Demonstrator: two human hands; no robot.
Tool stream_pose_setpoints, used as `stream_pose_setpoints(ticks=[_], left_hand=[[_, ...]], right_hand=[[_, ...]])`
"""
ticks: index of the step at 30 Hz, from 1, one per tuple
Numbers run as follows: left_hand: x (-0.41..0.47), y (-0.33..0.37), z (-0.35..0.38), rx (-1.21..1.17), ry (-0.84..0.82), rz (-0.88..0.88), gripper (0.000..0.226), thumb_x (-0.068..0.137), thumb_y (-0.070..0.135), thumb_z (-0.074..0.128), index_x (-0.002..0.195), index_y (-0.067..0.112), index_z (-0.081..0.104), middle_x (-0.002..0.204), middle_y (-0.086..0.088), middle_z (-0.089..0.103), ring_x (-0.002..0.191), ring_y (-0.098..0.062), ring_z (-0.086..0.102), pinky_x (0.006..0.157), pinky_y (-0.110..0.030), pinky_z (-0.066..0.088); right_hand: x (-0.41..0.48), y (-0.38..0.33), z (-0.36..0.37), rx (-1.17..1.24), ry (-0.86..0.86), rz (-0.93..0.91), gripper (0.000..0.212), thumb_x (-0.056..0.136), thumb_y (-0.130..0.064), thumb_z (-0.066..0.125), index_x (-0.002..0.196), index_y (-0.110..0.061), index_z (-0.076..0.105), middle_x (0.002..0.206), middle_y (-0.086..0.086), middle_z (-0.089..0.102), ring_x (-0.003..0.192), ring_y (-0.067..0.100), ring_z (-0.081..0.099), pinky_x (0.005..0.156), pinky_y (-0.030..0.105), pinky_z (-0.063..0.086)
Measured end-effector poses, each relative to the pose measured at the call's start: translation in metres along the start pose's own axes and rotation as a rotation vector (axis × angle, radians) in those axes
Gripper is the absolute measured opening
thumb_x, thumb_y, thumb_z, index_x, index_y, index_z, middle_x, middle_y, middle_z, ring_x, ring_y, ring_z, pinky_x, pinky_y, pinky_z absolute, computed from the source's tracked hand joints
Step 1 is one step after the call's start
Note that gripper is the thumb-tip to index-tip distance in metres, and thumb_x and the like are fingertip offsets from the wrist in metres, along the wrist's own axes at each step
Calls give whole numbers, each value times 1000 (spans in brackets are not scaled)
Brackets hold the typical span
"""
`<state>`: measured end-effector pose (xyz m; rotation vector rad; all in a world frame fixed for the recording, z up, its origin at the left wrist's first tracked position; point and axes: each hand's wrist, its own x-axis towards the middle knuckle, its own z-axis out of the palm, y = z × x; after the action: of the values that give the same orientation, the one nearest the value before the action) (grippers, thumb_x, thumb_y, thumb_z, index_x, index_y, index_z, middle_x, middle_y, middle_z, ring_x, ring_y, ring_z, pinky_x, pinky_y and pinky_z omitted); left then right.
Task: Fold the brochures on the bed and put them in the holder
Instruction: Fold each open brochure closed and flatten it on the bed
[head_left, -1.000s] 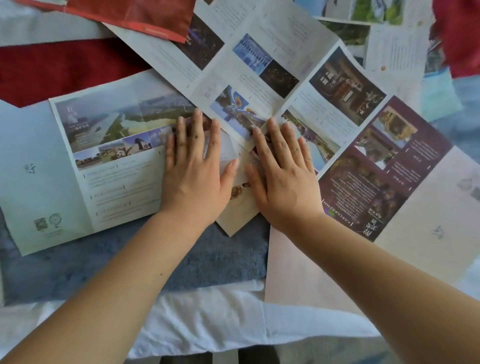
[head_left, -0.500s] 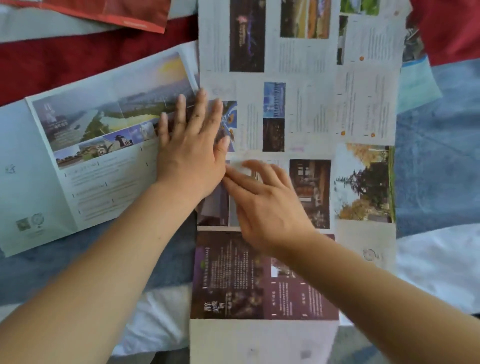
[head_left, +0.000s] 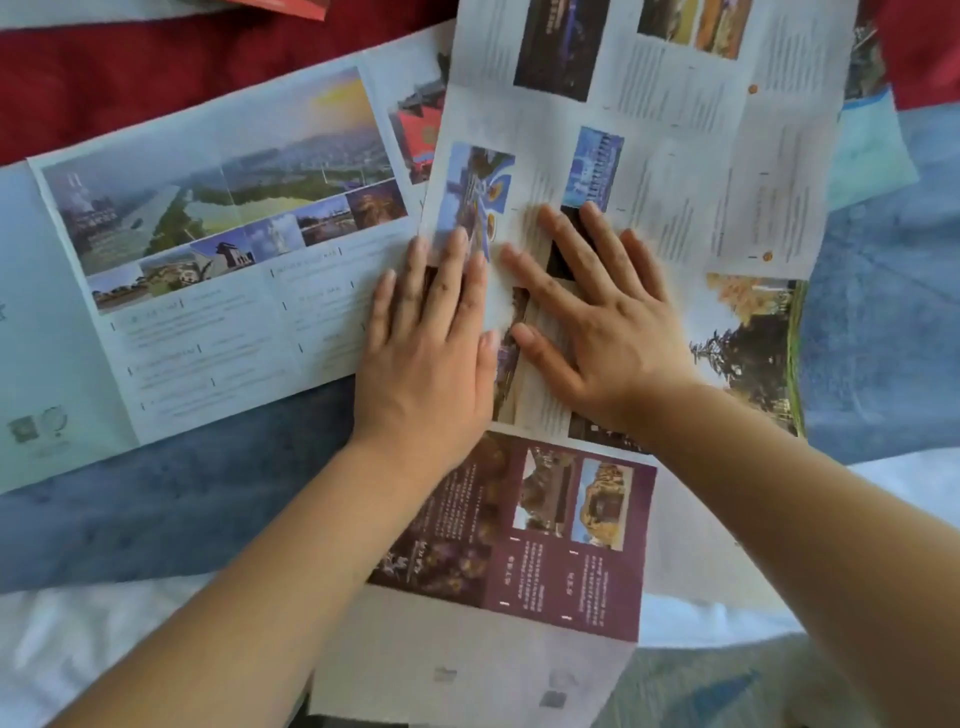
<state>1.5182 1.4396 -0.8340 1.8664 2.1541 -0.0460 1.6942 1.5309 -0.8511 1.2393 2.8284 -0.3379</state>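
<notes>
Left hand (head_left: 426, 358) and right hand (head_left: 602, 322) lie flat, fingers spread, no grip closed, side by side on large unfolded brochure (head_left: 675, 171) at centre of bed (head_left: 156, 509). Second brochure (head_left: 218, 270) lies open to left, its edge under first. Blue blanket (head_left: 883, 312) beneath.

Both hands lie flat, fingers spread: the left hand (head_left: 426, 358) and right hand (head_left: 605, 322) press side by side on a large unfolded white-and-maroon paper brochure (head_left: 675, 156). Left of them lies a pale-blue landscape-photo brochure (head_left: 208, 260) on the blue bed blanket (head_left: 171, 509).
</notes>
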Motion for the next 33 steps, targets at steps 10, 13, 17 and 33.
stream_pose_setpoints(ticks=[10, 13, 17, 33], left_hand=[[-42, 7, 15, 34, 48, -188, 68, 106, 47, 28, 164, 15, 15, 172, -6, 7, 159, -27, 5, 127, -49, 3], [-44, 1, 19, 48, 92, -276, 67, 106, 48, 26, 165, 19, 15, 173, -6, 8, 159, -30, 8, 126, -53, 7], [-36, -29, 25, 34, 169, -269, 60, 107, 49, 26, 164, 30, 19, 172, -3, 11, 159, -29, 10, 126, -55, 12], [-74, -174, 20, 77, 216, 97, 61, 105, 46, 38, 162, 28, 27, 170, -3, 21, 158, -26, 18, 124, -57, 19]], right_hand=[[42, -51, 9, 132, -6, 445, 65, 104, -65, 16, 163, -44, -2, 173, -2, -15, 158, 22, -20, 126, 46, -15], [56, -72, 9, 219, -28, 576, 67, 104, -64, 16, 163, -42, -8, 170, 2, -27, 155, 23, -29, 122, 48, -22], [58, -92, 9, 318, -76, 695, 72, 103, -64, 16, 161, -38, -17, 164, 9, -38, 150, 23, -39, 118, 51, -29], [28, -95, 13, -25, -27, 86, 78, 103, -67, 23, 166, -25, 7, 172, 18, -4, 159, 35, -5, 128, 55, 7]])
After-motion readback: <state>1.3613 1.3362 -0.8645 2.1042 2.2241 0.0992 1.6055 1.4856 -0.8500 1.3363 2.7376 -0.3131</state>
